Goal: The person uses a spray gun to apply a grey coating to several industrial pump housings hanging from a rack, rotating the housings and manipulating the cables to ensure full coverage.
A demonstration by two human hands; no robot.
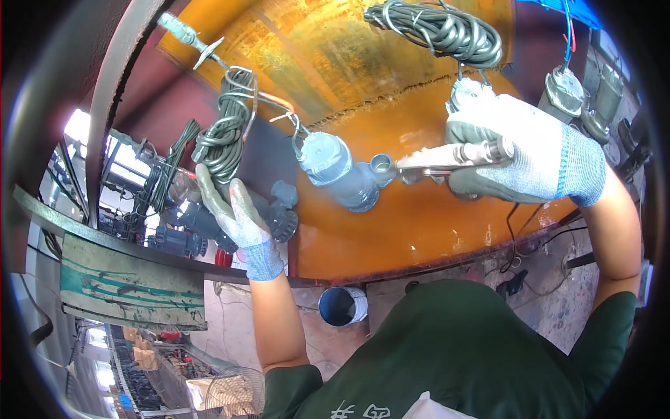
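Observation:
My right hand (530,143), in a white and grey work glove, is closed round a metal spray gun (447,157). The gun's nozzle points left at a grey-blue pump (328,160) that hangs by its cable, and a pale mist hazes the pump's body. A short round outlet (381,165) on the pump faces the nozzle. My left hand (241,216), gloved too, has its thumb and fingers apart. Its fingertips are at the lower end of a hanging coil of dark cable (227,133); whether they press on it I cannot tell.
Behind the pump stands a curved orange-stained panel (412,230). Another cable coil (447,31) hangs above a pump (469,91) partly behind my right hand. More pumps hang at right (564,91) and left (283,220). A bucket (342,306) stands on the floor below.

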